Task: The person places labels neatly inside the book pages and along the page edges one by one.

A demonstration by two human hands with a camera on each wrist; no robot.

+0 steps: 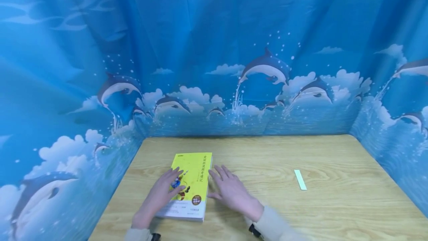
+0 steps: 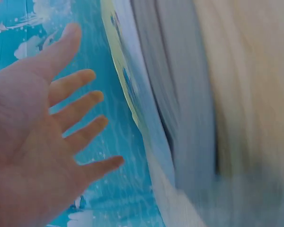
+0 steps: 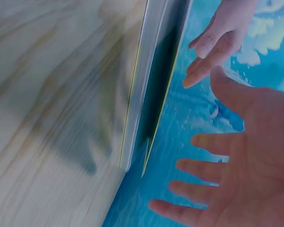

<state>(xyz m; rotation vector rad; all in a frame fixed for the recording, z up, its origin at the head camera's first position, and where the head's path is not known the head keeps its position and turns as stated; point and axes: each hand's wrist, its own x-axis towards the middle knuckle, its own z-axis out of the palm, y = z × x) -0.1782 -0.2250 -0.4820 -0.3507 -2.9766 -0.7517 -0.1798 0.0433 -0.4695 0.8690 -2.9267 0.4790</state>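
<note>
A paperback book [image 1: 195, 170] with a yellow cover and a white lower band lies face up on the left part of the table. Over its left side hovers my left hand [image 1: 162, 192], its fingers straight and spread. My right hand [image 1: 232, 192] is beside the book's right edge, fingers extended; contact there is unclear. Both wrist views show palms with nothing in them, the left hand [image 2: 42, 123] and the right hand [image 3: 241, 165] alike. Seen from the right wrist, the book's cover [image 3: 165, 94] stands slightly apart from the pages.
A pale green paper strip [image 1: 300, 180] lies on the wood-grain table [image 1: 351, 196], well right of the book. Blue curtains [image 1: 207, 47] printed with dolphins and clouds enclose the table at the back and both sides.
</note>
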